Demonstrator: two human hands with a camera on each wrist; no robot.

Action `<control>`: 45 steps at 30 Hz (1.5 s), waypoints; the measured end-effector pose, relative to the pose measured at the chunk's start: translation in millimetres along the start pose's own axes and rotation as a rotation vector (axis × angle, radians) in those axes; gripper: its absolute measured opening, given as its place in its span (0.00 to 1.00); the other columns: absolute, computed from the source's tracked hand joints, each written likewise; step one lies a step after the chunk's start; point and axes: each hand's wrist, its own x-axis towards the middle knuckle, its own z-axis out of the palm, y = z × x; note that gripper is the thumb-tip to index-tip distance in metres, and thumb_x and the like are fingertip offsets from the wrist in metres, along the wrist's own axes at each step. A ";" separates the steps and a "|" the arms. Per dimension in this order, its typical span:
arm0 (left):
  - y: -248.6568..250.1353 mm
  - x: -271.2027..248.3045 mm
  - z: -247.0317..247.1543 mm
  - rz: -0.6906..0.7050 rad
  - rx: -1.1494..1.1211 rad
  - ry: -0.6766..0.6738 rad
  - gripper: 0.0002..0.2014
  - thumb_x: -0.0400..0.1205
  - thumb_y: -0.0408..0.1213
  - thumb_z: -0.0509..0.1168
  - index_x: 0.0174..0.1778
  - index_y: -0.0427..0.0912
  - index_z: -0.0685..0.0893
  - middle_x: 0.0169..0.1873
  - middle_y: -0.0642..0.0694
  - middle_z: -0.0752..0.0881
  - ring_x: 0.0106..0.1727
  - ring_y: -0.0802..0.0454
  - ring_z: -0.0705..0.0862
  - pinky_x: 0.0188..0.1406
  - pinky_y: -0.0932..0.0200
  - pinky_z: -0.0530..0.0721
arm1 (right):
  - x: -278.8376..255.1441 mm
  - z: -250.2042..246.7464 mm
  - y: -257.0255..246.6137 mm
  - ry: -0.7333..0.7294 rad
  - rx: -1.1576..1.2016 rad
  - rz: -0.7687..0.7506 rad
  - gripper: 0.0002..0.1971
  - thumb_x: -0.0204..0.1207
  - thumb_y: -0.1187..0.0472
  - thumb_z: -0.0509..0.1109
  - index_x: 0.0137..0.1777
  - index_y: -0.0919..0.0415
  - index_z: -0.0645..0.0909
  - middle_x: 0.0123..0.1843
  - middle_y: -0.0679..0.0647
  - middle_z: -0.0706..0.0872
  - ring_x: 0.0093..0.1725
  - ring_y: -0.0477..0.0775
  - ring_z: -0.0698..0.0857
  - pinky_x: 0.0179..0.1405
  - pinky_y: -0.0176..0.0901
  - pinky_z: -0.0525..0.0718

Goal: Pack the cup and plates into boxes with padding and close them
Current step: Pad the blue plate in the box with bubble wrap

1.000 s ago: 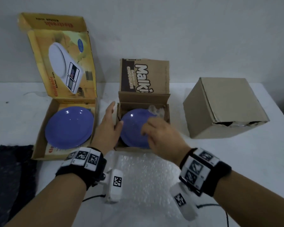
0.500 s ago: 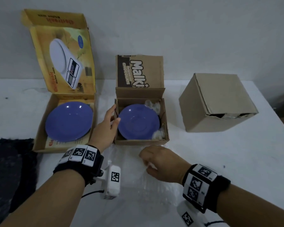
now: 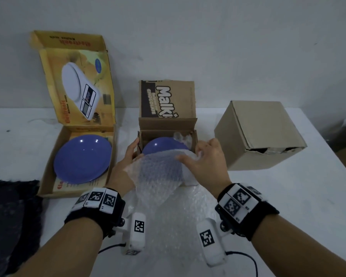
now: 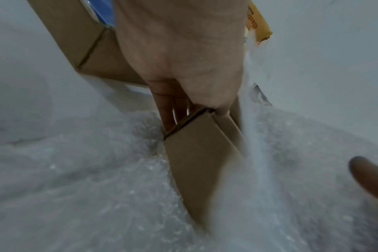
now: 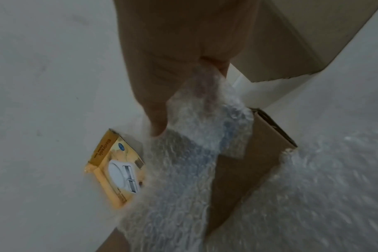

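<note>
Two hands at the middle box [image 3: 168,124], bubble wrap sheet [image 3: 160,170] half over its blue plate [image 3: 160,146].
Right hand [image 3: 208,162] pinched the sheet's far edge; left hand [image 3: 126,162] clasped the box's near-left corner. Flap read "Malki… CHOCOLATE". Left, yellow "Kitchen Scale" box [image 3: 76,108] held a second plate [image 3: 82,158]; closed carton [image 3: 258,134] stood right.

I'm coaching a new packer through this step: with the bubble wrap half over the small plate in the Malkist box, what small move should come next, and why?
Probably draw the bubble wrap further back with the right hand until it covers the small plate, whose far part shows bare. The left hand grips the box wall, steadying it.
</note>
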 end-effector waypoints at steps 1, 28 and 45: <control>-3.1 3.6 0.3 0.000 0.034 -0.009 0.39 0.81 0.24 0.63 0.76 0.72 0.60 0.68 0.51 0.80 0.65 0.48 0.82 0.64 0.47 0.81 | 2.5 2.7 2.8 0.042 0.022 -0.006 0.17 0.68 0.58 0.79 0.32 0.57 0.71 0.44 0.52 0.71 0.40 0.49 0.71 0.37 0.35 0.70; 5.6 3.0 5.1 0.042 0.134 0.061 0.25 0.87 0.49 0.51 0.81 0.64 0.56 0.66 0.41 0.82 0.60 0.39 0.83 0.57 0.49 0.79 | 42.2 -14.4 1.7 -0.019 0.056 0.121 0.18 0.65 0.42 0.78 0.46 0.49 0.77 0.41 0.48 0.84 0.43 0.50 0.84 0.40 0.42 0.82; 2.8 9.9 4.5 0.061 0.188 0.140 0.20 0.88 0.48 0.50 0.77 0.63 0.63 0.42 0.49 0.84 0.40 0.46 0.82 0.36 0.58 0.72 | 29.5 28.9 -28.4 -0.185 0.464 0.087 0.16 0.63 0.64 0.65 0.47 0.48 0.66 0.51 0.57 0.72 0.46 0.52 0.74 0.38 0.41 0.76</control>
